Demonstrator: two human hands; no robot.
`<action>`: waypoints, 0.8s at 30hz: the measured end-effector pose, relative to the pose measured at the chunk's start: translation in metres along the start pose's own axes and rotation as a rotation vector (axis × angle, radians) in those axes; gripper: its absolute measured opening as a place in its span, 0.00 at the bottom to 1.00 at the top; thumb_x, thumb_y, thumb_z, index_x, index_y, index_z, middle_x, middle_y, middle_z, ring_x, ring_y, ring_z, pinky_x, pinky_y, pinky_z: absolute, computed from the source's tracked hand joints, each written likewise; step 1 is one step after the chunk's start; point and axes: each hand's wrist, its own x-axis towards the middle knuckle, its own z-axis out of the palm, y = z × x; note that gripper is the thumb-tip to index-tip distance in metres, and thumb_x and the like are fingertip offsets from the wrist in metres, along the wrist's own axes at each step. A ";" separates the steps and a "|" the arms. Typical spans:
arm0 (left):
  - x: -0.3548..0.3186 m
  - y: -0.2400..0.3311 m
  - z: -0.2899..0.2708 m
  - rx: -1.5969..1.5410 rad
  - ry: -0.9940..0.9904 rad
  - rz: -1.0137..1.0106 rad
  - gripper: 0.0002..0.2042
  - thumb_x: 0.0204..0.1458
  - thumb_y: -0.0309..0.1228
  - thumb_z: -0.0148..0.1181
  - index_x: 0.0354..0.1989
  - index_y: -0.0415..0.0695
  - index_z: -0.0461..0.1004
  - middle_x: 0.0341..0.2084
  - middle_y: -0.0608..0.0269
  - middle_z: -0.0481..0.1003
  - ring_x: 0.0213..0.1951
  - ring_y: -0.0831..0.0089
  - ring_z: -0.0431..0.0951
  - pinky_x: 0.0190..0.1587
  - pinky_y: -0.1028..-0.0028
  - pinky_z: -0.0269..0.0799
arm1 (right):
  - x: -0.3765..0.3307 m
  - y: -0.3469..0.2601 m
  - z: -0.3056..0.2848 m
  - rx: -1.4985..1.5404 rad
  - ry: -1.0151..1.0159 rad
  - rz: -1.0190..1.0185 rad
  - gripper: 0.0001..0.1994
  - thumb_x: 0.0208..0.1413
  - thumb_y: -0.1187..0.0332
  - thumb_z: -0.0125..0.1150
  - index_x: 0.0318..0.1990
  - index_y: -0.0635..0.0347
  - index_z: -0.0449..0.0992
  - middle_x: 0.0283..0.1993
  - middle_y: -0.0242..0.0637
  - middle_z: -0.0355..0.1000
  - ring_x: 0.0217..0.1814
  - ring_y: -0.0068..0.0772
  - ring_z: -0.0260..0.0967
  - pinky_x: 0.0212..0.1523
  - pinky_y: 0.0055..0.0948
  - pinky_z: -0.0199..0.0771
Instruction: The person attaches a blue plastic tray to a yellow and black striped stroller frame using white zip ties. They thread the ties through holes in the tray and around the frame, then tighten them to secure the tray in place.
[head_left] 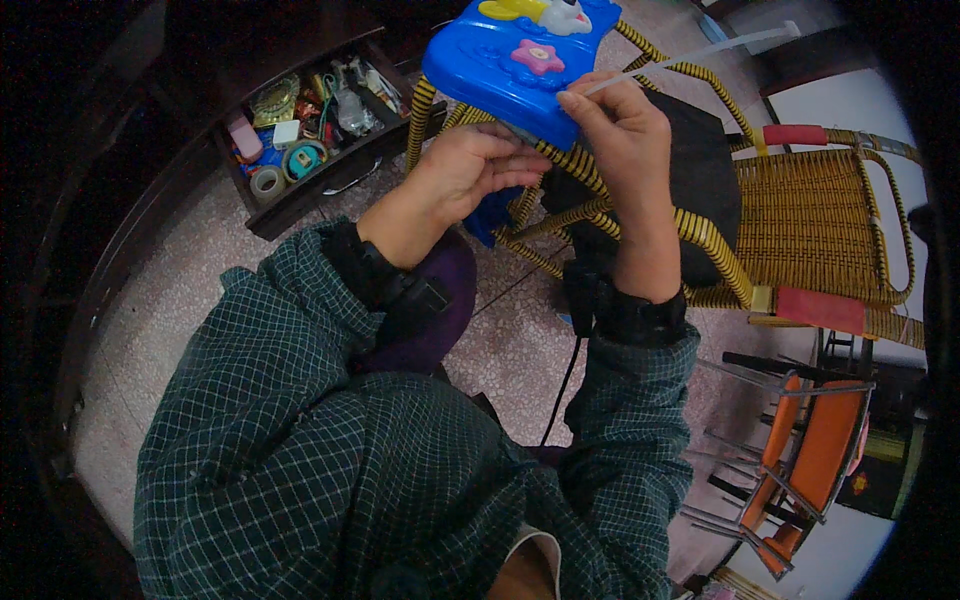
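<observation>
A blue plastic child's seat [485, 75], with a pink flower and a white-and-yellow animal figure moulded on it, rests on a chair frame [700, 236] wrapped in yellow and black cane. My right hand [625, 125] pinches a white cable tie [715, 47] between thumb and fingers beside the seat's right edge. The tie's long free part sticks out to the upper right. My left hand [465, 170] is at the near edge of the seat, palm turned up. Its fingers reach under the rim, stretched out, and the fingertips are partly hidden by the frame.
An open drawer [318, 195] at the left holds tape rolls [267, 182], a white box and small odds and ends. A woven cane chair [800, 220] stands at the right, with folded orange chairs [825, 445] below it. A purple round stool [440, 300] is under my left arm.
</observation>
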 end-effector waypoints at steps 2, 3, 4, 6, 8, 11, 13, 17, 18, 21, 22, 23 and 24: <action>0.000 0.000 0.001 -0.004 -0.004 0.009 0.13 0.50 0.23 0.45 0.45 0.31 0.63 0.43 0.47 0.68 0.44 0.53 0.71 0.45 0.63 0.71 | 0.000 0.001 0.001 -0.026 0.000 -0.009 0.06 0.38 0.73 0.62 0.20 0.64 0.71 0.25 0.37 0.69 0.30 0.33 0.67 0.33 0.26 0.66; 0.000 0.000 0.001 0.004 -0.004 0.011 0.14 0.50 0.23 0.45 0.45 0.31 0.63 0.42 0.47 0.68 0.44 0.53 0.71 0.45 0.63 0.71 | -0.001 0.001 0.003 -0.042 0.006 -0.001 0.06 0.38 0.73 0.62 0.20 0.64 0.71 0.25 0.37 0.69 0.30 0.34 0.67 0.33 0.27 0.66; 0.000 0.000 0.001 0.011 0.000 0.010 0.14 0.50 0.23 0.45 0.45 0.31 0.63 0.42 0.47 0.68 0.44 0.53 0.71 0.45 0.63 0.71 | -0.002 0.001 0.004 -0.056 0.008 0.008 0.06 0.37 0.73 0.63 0.20 0.64 0.71 0.25 0.37 0.70 0.30 0.34 0.67 0.33 0.27 0.66; 0.000 -0.001 0.001 0.016 0.002 0.005 0.14 0.50 0.23 0.45 0.45 0.31 0.63 0.42 0.48 0.69 0.44 0.53 0.71 0.45 0.63 0.70 | -0.002 0.001 0.006 -0.057 0.068 -0.051 0.05 0.37 0.73 0.63 0.20 0.63 0.72 0.25 0.36 0.70 0.29 0.34 0.67 0.33 0.27 0.65; -0.001 -0.001 0.001 0.011 -0.001 -0.004 0.14 0.50 0.23 0.44 0.45 0.31 0.63 0.42 0.48 0.69 0.43 0.54 0.71 0.45 0.63 0.71 | -0.001 0.002 0.007 -0.073 0.103 -0.096 0.05 0.37 0.74 0.63 0.20 0.62 0.72 0.25 0.35 0.70 0.29 0.34 0.66 0.33 0.27 0.65; -0.001 -0.001 0.000 0.017 0.002 -0.020 0.14 0.51 0.24 0.45 0.45 0.31 0.63 0.42 0.48 0.69 0.43 0.55 0.72 0.45 0.63 0.70 | -0.001 0.003 0.007 -0.103 0.125 -0.128 0.05 0.37 0.74 0.62 0.20 0.62 0.72 0.25 0.35 0.70 0.29 0.33 0.66 0.33 0.28 0.65; -0.001 0.000 -0.001 0.015 -0.014 -0.024 0.14 0.51 0.24 0.45 0.46 0.31 0.63 0.42 0.48 0.69 0.43 0.55 0.72 0.45 0.63 0.70 | -0.002 0.004 0.008 -0.089 0.130 -0.134 0.05 0.37 0.74 0.62 0.20 0.62 0.72 0.25 0.35 0.70 0.29 0.33 0.66 0.33 0.28 0.65; -0.003 0.000 0.001 0.009 -0.032 -0.006 0.15 0.51 0.25 0.45 0.46 0.32 0.63 0.42 0.48 0.69 0.43 0.57 0.72 0.45 0.64 0.71 | -0.007 0.007 0.012 -0.129 0.101 -0.099 0.05 0.39 0.75 0.62 0.20 0.63 0.72 0.26 0.35 0.70 0.30 0.30 0.66 0.33 0.25 0.65; -0.004 0.000 0.002 0.018 -0.016 -0.007 0.15 0.51 0.26 0.46 0.46 0.32 0.64 0.42 0.48 0.69 0.43 0.57 0.72 0.45 0.64 0.71 | -0.009 0.007 0.012 -0.142 0.090 -0.096 0.04 0.40 0.76 0.62 0.21 0.65 0.72 0.28 0.36 0.70 0.32 0.27 0.66 0.33 0.22 0.65; -0.004 0.001 0.004 0.021 0.001 0.000 0.15 0.51 0.26 0.46 0.46 0.32 0.64 0.41 0.48 0.70 0.42 0.58 0.73 0.45 0.64 0.71 | -0.011 0.008 0.011 -0.161 0.074 -0.096 0.04 0.41 0.77 0.62 0.22 0.66 0.72 0.29 0.36 0.70 0.33 0.24 0.66 0.33 0.19 0.65; -0.004 0.001 0.005 0.021 -0.005 0.004 0.15 0.51 0.27 0.46 0.45 0.32 0.65 0.41 0.48 0.70 0.42 0.58 0.73 0.45 0.65 0.71 | -0.011 0.009 0.011 -0.164 0.071 -0.098 0.04 0.41 0.77 0.62 0.22 0.66 0.72 0.29 0.36 0.70 0.34 0.24 0.66 0.33 0.19 0.65; -0.004 0.001 0.005 0.023 0.002 0.002 0.15 0.51 0.27 0.46 0.45 0.32 0.65 0.41 0.48 0.70 0.42 0.58 0.73 0.45 0.65 0.71 | -0.011 0.008 0.011 -0.159 0.074 -0.098 0.04 0.41 0.77 0.62 0.22 0.66 0.72 0.29 0.36 0.70 0.34 0.24 0.66 0.33 0.19 0.65; -0.004 0.001 0.005 0.026 -0.019 0.005 0.15 0.51 0.27 0.46 0.45 0.32 0.65 0.41 0.48 0.70 0.42 0.58 0.73 0.45 0.65 0.71 | -0.011 0.008 0.010 -0.155 0.076 -0.099 0.04 0.41 0.77 0.61 0.22 0.67 0.72 0.29 0.36 0.70 0.34 0.24 0.66 0.33 0.19 0.65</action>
